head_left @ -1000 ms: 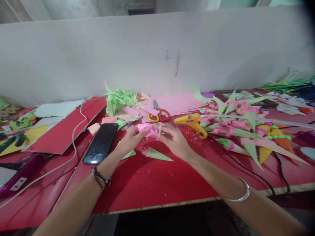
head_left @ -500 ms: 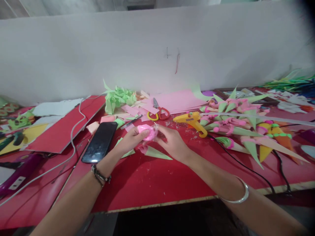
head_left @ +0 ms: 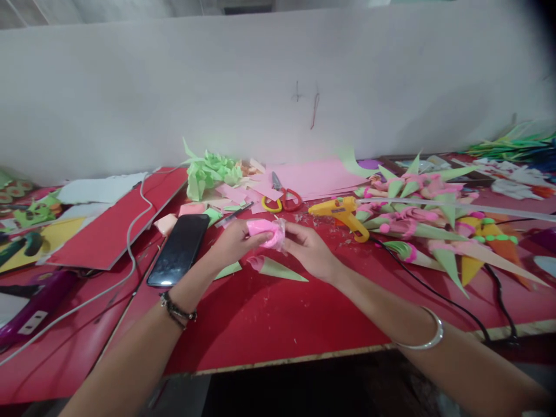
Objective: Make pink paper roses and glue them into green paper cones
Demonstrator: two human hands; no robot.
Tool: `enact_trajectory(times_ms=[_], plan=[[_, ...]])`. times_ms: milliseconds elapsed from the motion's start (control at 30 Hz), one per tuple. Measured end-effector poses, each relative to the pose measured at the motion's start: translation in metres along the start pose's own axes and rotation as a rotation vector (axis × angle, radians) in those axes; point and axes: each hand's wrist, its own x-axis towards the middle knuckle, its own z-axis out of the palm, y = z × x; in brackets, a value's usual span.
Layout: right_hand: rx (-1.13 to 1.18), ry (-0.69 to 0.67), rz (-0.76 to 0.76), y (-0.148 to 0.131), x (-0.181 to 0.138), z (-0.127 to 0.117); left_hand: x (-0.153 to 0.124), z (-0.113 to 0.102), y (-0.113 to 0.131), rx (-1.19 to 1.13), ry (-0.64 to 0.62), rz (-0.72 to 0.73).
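A bright pink lump in clear plastic wrap, perhaps soft clay, is held up over the red table by both hands. My left hand is closed round its left side, thumb across the front. On the other side, my right hand pinches the edge of the clear wrap with thumb and fingers. Just below them lies a paper cone flower, pale green with a pink top. A second green paper piece sticks out from under my left wrist.
A black phone lies left of my hands. Behind them are scissors and a yellow glue gun with a black cord. Many paper cones are heaped on the right, crumpled green paper at the back. A white cable crosses the left side.
The pink lump and both hands have shifted slightly to the right, and more of the lump shows between them. The grip is much the same. The view has moved a little.
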Motion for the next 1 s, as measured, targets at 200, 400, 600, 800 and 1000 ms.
enact_trajectory(times_ms=[200, 400, 600, 800, 1000], plan=[[0.353, 0.063, 0.079, 0.005, 0.004, 0.0, -0.001, 0.003, -0.009, -0.24, 0.053, -0.032], [0.476, 0.386, 0.115, 0.002, 0.01, -0.009, 0.0, 0.0, -0.026, -0.624, 0.288, -0.225], [0.531, 0.343, 0.133, 0.001, 0.01, -0.008, 0.005, -0.008, -0.042, -0.45, 0.344, -0.33], [0.475, 0.291, 0.121, -0.003, 0.008, -0.006, 0.007, -0.01, -0.059, 0.037, 0.365, -0.38], [0.309, 0.187, 0.11, -0.005, 0.005, -0.004, 0.002, -0.001, -0.032, 0.177, 0.559, -0.007]])
